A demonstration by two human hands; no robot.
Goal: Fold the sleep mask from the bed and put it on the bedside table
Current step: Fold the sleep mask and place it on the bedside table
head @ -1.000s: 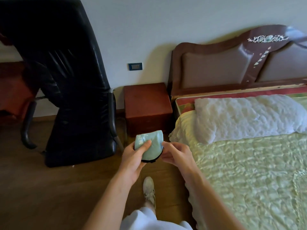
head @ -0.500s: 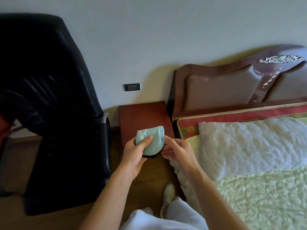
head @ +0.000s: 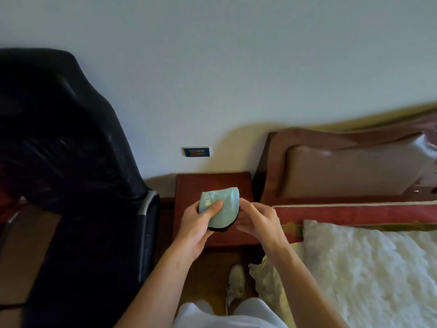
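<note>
The sleep mask is pale teal with a black underside and is folded in half. My left hand holds it from the left, thumb pressed on its top face. My right hand sits at its right edge, fingertips touching the mask's side. Both hands hover over the reddish-brown bedside table, which stands against the wall between the chair and the bed. The mask is in the air above the table's top.
A black leather office chair stands close on the left. The bed with a white pillow, pale quilt and brown headboard lies on the right. A wall socket is above the table. My shoe is on the wooden floor.
I have stepped closer to the bedside table. Both hands carried the folded mask forward, from in front of the table to above its top.
</note>
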